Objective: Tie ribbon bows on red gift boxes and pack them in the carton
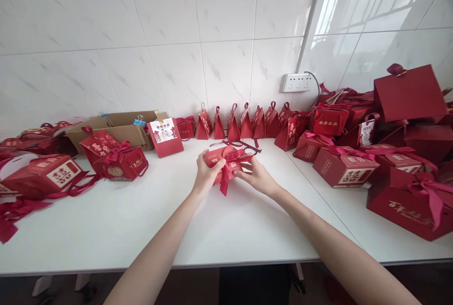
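A small red gift box [213,156] with pale printing sits on the white table in front of me. A red ribbon [224,186] is tied over its top, with one tail hanging down the near side. My left hand [208,169] is closed around the box's left side, its thumb pressing on the ribbon near the knot. On the right, my right hand [257,175] pinches the ribbon's loop beside the box; its lower fingers curl near the box's edge. Some fingertips are hidden behind the box and ribbon.
Several red triangular boxes [233,125] stand along the tiled wall. Red gift boxes [345,165] are heaped at the right. At the left lie more ribboned boxes [122,162] and an open cardboard carton [132,123]. A power strip [296,83] hangs on the wall.
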The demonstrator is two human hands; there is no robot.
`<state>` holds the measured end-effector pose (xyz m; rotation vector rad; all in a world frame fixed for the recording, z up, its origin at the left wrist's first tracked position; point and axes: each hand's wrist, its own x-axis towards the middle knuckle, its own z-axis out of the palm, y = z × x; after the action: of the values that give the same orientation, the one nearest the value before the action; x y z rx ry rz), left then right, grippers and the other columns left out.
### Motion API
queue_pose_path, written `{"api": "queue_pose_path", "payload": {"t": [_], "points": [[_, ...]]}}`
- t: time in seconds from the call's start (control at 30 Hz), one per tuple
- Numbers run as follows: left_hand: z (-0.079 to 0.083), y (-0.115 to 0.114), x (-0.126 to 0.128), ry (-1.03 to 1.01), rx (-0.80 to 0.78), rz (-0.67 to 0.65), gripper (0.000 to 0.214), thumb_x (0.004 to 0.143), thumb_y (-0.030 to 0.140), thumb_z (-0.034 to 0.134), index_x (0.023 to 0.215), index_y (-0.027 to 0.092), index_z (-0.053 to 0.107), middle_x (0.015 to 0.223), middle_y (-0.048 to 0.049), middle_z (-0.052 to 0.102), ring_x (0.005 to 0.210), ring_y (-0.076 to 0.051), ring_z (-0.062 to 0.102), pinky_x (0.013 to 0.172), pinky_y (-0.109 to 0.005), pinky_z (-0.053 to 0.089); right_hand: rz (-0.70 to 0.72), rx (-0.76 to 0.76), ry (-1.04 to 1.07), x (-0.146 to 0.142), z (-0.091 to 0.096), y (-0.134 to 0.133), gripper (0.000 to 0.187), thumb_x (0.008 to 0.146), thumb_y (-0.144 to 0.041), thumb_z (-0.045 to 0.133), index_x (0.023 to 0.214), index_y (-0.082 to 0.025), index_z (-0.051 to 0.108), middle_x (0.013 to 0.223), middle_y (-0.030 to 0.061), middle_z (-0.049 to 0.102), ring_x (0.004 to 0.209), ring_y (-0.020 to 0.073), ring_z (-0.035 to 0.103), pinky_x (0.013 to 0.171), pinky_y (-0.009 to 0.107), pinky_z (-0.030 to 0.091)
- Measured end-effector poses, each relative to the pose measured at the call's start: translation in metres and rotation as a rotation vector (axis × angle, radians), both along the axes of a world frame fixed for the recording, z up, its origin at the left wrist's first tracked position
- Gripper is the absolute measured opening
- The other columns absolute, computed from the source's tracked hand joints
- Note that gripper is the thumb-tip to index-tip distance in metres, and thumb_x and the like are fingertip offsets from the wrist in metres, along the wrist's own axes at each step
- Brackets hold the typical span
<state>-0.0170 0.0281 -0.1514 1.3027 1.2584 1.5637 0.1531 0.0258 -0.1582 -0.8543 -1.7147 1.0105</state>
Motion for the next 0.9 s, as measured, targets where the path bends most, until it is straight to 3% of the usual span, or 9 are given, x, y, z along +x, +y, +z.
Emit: {"api": "queue_pose_path", "payload": {"t": [0.1,0.17,0.23,0.3,0.4,0.57,0.7,0.9], "points": [[0.006,-0.005,0.002,0.024,-0.059,-0.054,0.057,0.065,0.038,0.07,0.108,0.019,0.039,0.108,-0.0082,0.053,0.102,-0.022,0.055,0.088,-0.035,0.044,-0.073,0.008,-0.135,0.008,0.01,-0.004,0.045,0.076,-0.044,0.064,0.108,-0.019,0.044,0.118,0.0099,0.056,0.11,0.0219,0.056,0.087,0.037,0.05],[0.007,-0.007,0.003,0.03,-0.036,-0.075,0.05,0.067,0.037,0.068,0.105,0.019,0.04,0.104,-0.0066,0.056,0.099,-0.021,0.056,0.087,-0.034,0.044,-0.108,-0.061,-0.324,0.016,0.021,-0.008,0.044,0.077,-0.055,0.059,0.098,-0.017,0.051,0.104,0.0103,0.062,0.095,0.0227,0.061,0.079,0.037,0.052],[0.006,-0.008,0.003,0.037,-0.012,-0.077,0.041,0.072,0.037,0.063,0.103,0.019,0.043,0.104,-0.0057,0.056,0.1,-0.02,0.056,0.089,-0.034,0.043,-0.035,-0.208,-0.529,0.021,0.029,-0.014,0.05,0.077,-0.065,0.052,0.079,-0.015,0.055,0.079,0.0084,0.064,0.071,0.0203,0.063,0.066,0.035,0.052],[0.004,-0.008,0.003,0.045,0.008,-0.061,0.034,0.076,0.039,0.057,0.102,0.02,0.045,0.106,-0.0053,0.055,0.103,-0.02,0.055,0.091,-0.033,0.042,0.145,-0.354,-0.631,0.019,0.032,-0.021,0.056,0.076,-0.069,0.048,0.065,-0.014,0.054,0.063,0.0064,0.061,0.055,0.0164,0.059,0.056,0.031,0.049],[0.001,-0.007,0.002,0.061,0.016,-0.048,0.031,0.079,0.041,0.054,0.101,0.021,0.046,0.108,-0.005,0.055,0.107,-0.02,0.053,0.093,-0.034,0.041,0.308,-0.411,-0.474,0.001,0.024,-0.029,0.054,0.077,-0.067,0.05,0.069,-0.013,0.057,0.069,0.0071,0.063,0.059,0.0143,0.059,0.054,0.026,0.05],[0.004,-0.008,0.002,0.014,-0.038,-0.13,0.045,0.072,0.044,0.062,0.103,0.021,0.038,0.103,-0.0045,0.057,0.1,-0.021,0.058,0.088,-0.036,0.045,0.218,-0.306,-0.155,-0.027,-0.001,-0.031,0.04,0.082,-0.051,0.051,0.073,-0.013,0.058,0.074,0.0072,0.064,0.063,0.0141,0.058,0.062,0.028,0.05],[0.008,-0.011,0.006,0.027,-0.025,-0.136,0.055,0.063,0.036,0.072,0.102,0.021,0.037,0.103,-0.004,0.056,0.099,-0.021,0.058,0.089,-0.037,0.045,0.23,-0.242,-0.151,-0.029,-0.006,-0.03,0.03,0.085,-0.033,0.048,0.066,-0.014,0.059,0.07,0.0053,0.064,0.065,0.0135,0.057,0.066,0.026,0.047],[0.014,-0.018,0.009,0.011,-0.029,-0.132,0.052,0.06,0.031,0.071,0.098,0.021,0.038,0.101,-0.0024,0.056,0.097,-0.02,0.059,0.087,-0.035,0.045,0.314,-0.176,-0.184,-0.027,-0.005,-0.031,0.026,0.084,-0.026,0.049,0.063,-0.014,0.058,0.063,0.002,0.059,0.056,0.0106,0.048,0.053,0.023,0.037]]}}
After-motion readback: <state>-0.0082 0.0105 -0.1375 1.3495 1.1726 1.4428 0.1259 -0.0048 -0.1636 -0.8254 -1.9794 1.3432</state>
